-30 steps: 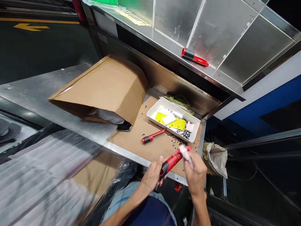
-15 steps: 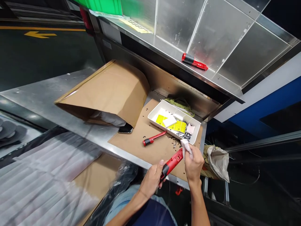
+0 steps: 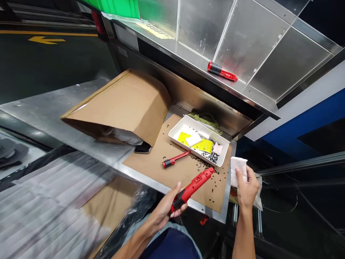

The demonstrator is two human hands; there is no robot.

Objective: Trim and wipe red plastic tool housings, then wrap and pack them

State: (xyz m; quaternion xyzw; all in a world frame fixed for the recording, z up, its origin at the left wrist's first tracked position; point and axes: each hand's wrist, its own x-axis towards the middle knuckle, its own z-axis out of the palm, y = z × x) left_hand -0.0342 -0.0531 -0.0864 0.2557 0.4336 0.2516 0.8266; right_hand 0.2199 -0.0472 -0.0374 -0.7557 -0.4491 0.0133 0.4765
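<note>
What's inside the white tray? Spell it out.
The white tray holds yellow paper, a white pad lying over it, a pinkish pad and small black pieces. Whatever lies beneath the pads and paper is covered.

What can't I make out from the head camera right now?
All in the head view:
Red-and-black casing: the left hand covers part of its near end.
White cloth: the right hand hides its lower corner.
Yellow labels: print too small; a white pad covers part.
Brown bag: its depths are in shadow.
Green bin: cut off by the top edge.
</note>
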